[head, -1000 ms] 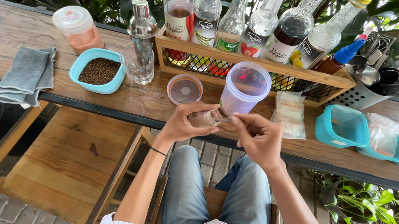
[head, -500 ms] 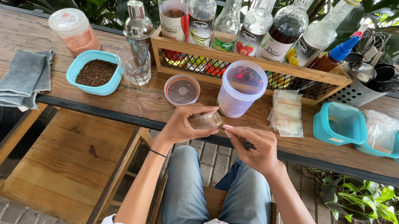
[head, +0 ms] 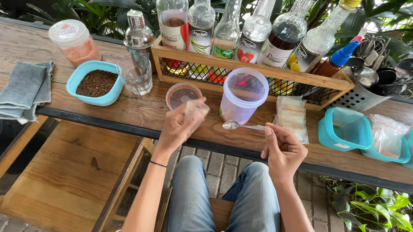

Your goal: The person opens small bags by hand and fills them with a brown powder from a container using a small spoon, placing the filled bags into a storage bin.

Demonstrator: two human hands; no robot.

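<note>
Sitting at the near edge of the wooden bench (head: 121,111), the person held both hands just above it. The left hand (head: 179,124) had its fingers clamped on a small clear packet (head: 197,111), tilted over the bench beside an orange-rimmed lid (head: 181,94). The right hand (head: 283,147) had its fingers pinched together on the handle of a metal spoon (head: 241,126), whose bowl pointed toward the left hand, close to the packet but not touching it.

Just behind the spoon stood an open, purple-tinted plastic tub (head: 242,94). The packet looked thin and soft, so squeezing it could have spilled its contents onto the bench rather than the spoon. The spoon was held far back on its handle; a small twist could have tipped whatever it carried, or knocked the light tub against the sachets (head: 292,117) beside it.

Toward the left end lay a folded grey cloth (head: 24,90), a blue bowl of dark grains (head: 96,83) and a drinking glass (head: 135,73) holding a steel shaker. A careless left elbow could have upset that glass. Along the far edge a wooden crate (head: 247,70) held tall syrup bottles, with a pink-filled tub (head: 75,41) at the far left and teal containers (head: 344,131) and a utensil holder (head: 360,94) toward the right end.
</note>
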